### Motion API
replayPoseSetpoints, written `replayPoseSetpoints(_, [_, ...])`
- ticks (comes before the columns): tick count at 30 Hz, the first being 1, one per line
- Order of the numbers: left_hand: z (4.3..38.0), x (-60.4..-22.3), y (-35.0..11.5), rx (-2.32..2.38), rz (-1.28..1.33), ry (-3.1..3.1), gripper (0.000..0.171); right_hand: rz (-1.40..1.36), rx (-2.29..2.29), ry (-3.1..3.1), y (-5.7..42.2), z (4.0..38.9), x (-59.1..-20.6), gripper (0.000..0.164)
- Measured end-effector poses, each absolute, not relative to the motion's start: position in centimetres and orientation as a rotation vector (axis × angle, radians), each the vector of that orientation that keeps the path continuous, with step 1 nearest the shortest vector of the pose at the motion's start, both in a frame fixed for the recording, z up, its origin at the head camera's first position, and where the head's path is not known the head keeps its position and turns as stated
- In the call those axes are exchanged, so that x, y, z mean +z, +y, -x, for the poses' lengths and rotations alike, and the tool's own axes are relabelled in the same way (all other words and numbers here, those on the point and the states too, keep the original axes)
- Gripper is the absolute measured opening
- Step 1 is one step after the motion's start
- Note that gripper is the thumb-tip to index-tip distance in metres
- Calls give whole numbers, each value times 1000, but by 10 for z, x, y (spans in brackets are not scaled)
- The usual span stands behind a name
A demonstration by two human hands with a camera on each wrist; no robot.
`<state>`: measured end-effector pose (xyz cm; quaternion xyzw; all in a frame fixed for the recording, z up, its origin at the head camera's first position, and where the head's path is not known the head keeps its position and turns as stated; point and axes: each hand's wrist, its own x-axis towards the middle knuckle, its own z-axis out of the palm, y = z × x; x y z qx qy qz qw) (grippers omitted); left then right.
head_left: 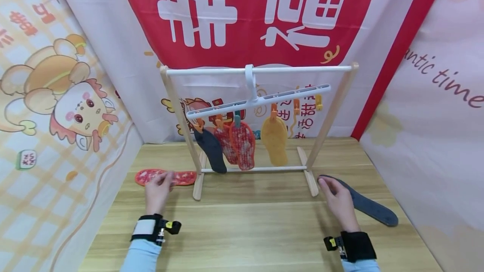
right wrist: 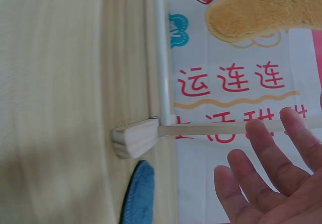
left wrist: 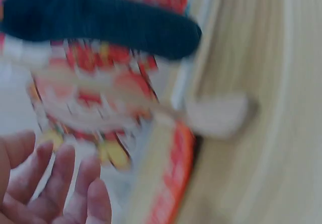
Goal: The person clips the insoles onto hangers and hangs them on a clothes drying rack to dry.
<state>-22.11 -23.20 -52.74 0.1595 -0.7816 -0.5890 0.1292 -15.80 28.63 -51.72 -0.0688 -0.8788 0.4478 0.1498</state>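
My left hand [head_left: 159, 194] hovers over or beside a red patterned insole [head_left: 185, 178] lying left of the rack; whether it touches cannot be told. In the left wrist view its fingers [left wrist: 63, 176] are loosely bent with nothing between them. Beside a dark insole [head_left: 374, 210] on the right is my right hand [head_left: 338, 205]; in the right wrist view its fingers [right wrist: 266, 161] spread apart, holding nothing. From a white hanger [head_left: 223, 107] hang a dark insole [head_left: 212, 152], two red insoles [head_left: 243, 146] and a yellow insole [head_left: 274, 142], held by clips. The hanger tilts, its right end higher.
A wooden rack [head_left: 328, 125] with a white top bar [head_left: 302, 69] carries the hanger. An orange clip [head_left: 296, 106] and a yellow clip [head_left: 319, 102] hang without insoles at its right end. Printed cloth [head_left: 416, 137] surrounds the wooden table [head_left: 249, 230] on three sides.
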Motion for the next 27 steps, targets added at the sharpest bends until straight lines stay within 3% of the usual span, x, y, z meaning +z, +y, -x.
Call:
replayPoseSetpoints(4, [232,-545,-270,-1755,-726,-2216,58,193,1317,-2562,289,150,-526,48])
replayPoseSetpoints(11, [254,-558,-321,-1852,-1063,-2029,63,169,1357,-2586,291,142,-532,47])
replayPoseSetpoints(19, [269,-562,-338,-1499,-1116,-2438,60,207,1396,-2621,296,135,-535,50])
replayPoseSetpoints(24, [277,-560,-333,-1159,-1164,-2741,77,245,1431,-2627,296,132,-536,52])
replayPoseSetpoints(27, [295,-578,-346,-1048,-1186,-2844,86,263,1429,-2619,296,131,-537,50])
